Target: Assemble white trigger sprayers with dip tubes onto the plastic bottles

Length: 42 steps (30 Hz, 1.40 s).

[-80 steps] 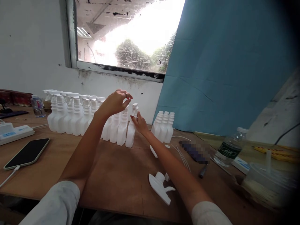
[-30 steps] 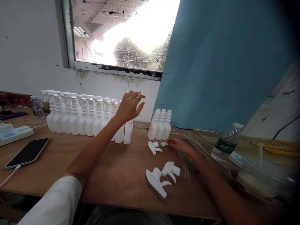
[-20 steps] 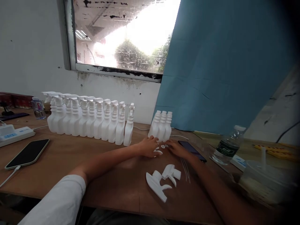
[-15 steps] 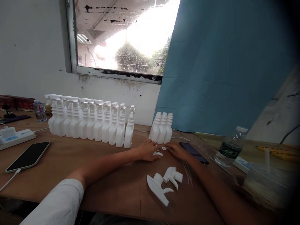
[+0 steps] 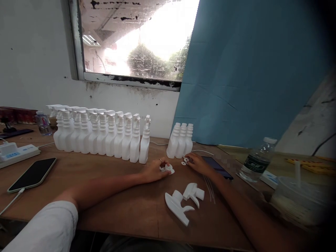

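My left hand [image 5: 154, 170] is closed around a white trigger spray head [image 5: 169, 169], partly covered by its fingers. My right hand [image 5: 196, 163] pinches a small white ring-shaped gasket [image 5: 186, 159] at its fingertips, just above the wood. Beside it a second gasket [image 5: 183, 163] lies flat on the table. Nearer me rest two loose spray heads, a larger-looking one [image 5: 176, 208] on its side and another [image 5: 193, 191] touching or close to it. Thin clear tubes [image 5: 210, 189] lie by my right forearm. Behind my hands stand three capless white bottles [image 5: 180, 143].
A long row of white spray bottles [image 5: 105, 136] with heads on stands at the left. Phones [image 5: 33, 174] and a power strip [image 5: 21, 155] lie on the table [image 5: 126, 217]. At the right are a water bottle [image 5: 256, 162] and a plastic cup [image 5: 294, 199].
My left hand has drawn back to the left with the spray head, now turned differently. My right hand has lifted a gasket slightly from beside the other one.
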Motion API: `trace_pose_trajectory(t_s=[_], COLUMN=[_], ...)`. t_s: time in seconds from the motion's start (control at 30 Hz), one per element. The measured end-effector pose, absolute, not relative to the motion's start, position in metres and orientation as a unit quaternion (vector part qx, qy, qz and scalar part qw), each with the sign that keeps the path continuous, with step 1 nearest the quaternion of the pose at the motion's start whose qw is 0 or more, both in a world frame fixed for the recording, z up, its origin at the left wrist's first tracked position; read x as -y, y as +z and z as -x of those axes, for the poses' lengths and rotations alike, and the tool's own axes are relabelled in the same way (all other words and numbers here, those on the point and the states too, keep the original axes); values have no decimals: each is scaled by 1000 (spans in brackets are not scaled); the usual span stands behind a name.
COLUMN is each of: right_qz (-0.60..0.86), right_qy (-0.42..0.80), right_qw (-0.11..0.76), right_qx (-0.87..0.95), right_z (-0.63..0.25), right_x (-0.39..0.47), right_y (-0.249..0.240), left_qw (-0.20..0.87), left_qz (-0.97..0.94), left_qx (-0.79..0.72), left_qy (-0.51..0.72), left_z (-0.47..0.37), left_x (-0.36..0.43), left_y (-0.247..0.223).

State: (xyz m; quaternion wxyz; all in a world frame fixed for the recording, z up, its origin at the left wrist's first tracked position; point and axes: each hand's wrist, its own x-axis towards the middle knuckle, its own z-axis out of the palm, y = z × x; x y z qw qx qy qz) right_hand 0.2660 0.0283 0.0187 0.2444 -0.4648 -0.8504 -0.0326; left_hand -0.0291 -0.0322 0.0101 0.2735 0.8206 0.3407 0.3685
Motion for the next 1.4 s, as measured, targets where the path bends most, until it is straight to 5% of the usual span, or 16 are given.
trace_pose_trajectory(t_s=[0.23,0.4,0.87,1.4], right_qz=[430,315,285,272], right_qy=[67,133,35,89], right_qw=[350,330,277,273], right_qx=[830,880,917,918], right_z=[-207,-160,-165,-165], right_x=[26,63,68,69], right_y=[53,60,54,54], left_qw=[362,386,304,203], left_qz=[-811,-805,-835,-873], left_qx=[-283,-276,-295,-312], left_qy=[361,356,351,315], left_z=[51,51,51,50], left_x=[39,37,41,55], left_y=[9,6,8,16])
